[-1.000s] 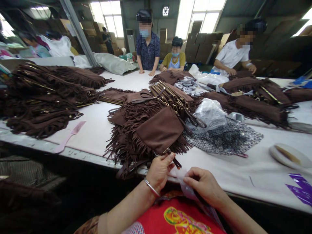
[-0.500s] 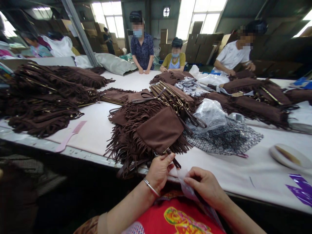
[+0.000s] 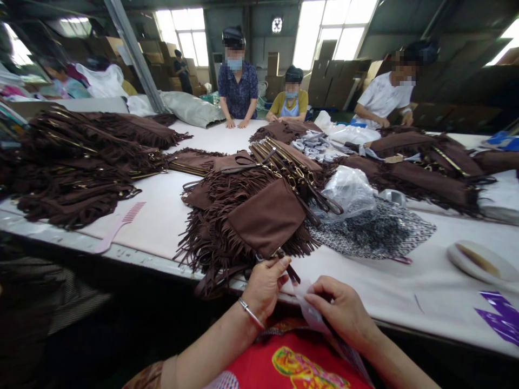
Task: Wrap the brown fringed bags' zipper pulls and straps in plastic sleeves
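A flat brown pouch (image 3: 270,219) lies on top of a heap of fringed brown bags (image 3: 227,208) at the table's front edge. At its lower corner, my left hand (image 3: 265,283) is closed, thumb pressed on the strap end by the metal clasp (image 3: 279,253). A dark strap (image 3: 292,274) pokes out beyond those fingertips. To the right, my right hand (image 3: 338,305) pinches a thin translucent white strip (image 3: 306,302), which hangs toward my lap. The strip's upper end is close to the dark strap; I cannot tell whether they touch.
A pink comb (image 3: 120,227) lies left on the white table (image 3: 156,208), near more fringed bags (image 3: 73,156). Clear plastic (image 3: 348,192), a black-and-white patterned bag (image 3: 377,227) and a tape roll (image 3: 482,259) are to the right. Co-workers (image 3: 238,81) are across the table.
Both hands keep almost the same place and grip. The co-worker at the back right has moved their hands slightly. The view has shifted a little.
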Motion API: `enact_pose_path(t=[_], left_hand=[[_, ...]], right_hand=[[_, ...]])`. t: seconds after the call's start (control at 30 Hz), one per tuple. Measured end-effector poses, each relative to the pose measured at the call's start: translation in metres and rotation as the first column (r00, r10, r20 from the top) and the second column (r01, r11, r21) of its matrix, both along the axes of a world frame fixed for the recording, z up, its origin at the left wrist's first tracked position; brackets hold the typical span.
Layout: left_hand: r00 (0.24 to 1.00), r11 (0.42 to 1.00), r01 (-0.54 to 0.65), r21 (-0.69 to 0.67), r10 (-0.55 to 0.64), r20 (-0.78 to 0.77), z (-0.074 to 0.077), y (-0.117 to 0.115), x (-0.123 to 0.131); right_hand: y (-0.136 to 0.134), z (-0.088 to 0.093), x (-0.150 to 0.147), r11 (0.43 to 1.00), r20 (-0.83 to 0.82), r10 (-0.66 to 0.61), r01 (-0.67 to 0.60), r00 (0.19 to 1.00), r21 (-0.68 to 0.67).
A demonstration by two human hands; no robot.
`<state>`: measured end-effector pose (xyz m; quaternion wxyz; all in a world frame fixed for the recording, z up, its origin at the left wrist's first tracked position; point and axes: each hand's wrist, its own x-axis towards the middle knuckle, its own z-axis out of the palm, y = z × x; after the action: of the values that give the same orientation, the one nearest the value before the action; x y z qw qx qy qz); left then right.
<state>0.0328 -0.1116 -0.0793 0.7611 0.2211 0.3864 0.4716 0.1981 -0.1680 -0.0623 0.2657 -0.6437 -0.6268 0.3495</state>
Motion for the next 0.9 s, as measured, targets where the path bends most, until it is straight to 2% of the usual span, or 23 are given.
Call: enact_pose_path(t=[0.3, 0.47, 0.6, 0.9], left_hand=[[0.999, 1.000, 0.022, -0.006, -0.022, 0.024, 0.003, -0.002, -0.002], [0.999, 0.999, 0.031, -0.008, -0.031, -0.013, 0.002, -0.009, -0.012], [0.999, 0.999, 0.042, 0.001, -0.042, -0.022, 0.003, -0.016, -0.021], [0.993, 0.993, 0.108, 0.046, -0.106, -0.054, 0.009, -0.024, -0.023]], right_hand=[[0.022, -0.003, -0.008, 1.000, -0.101, -0.004, 0.006, 0.995, 0.016], [0.035, -0.006, -0.012, 1.000, -0.171, 0.006, -0.007, 0.985, -0.009], [0.039, -0.008, -0.016, 0.999, -0.183, -0.044, 0.039, 0.982, -0.026], [0.052, -0.005, -0.031, 0.996, -0.213, -0.050, 0.063, 0.976, 0.058]])
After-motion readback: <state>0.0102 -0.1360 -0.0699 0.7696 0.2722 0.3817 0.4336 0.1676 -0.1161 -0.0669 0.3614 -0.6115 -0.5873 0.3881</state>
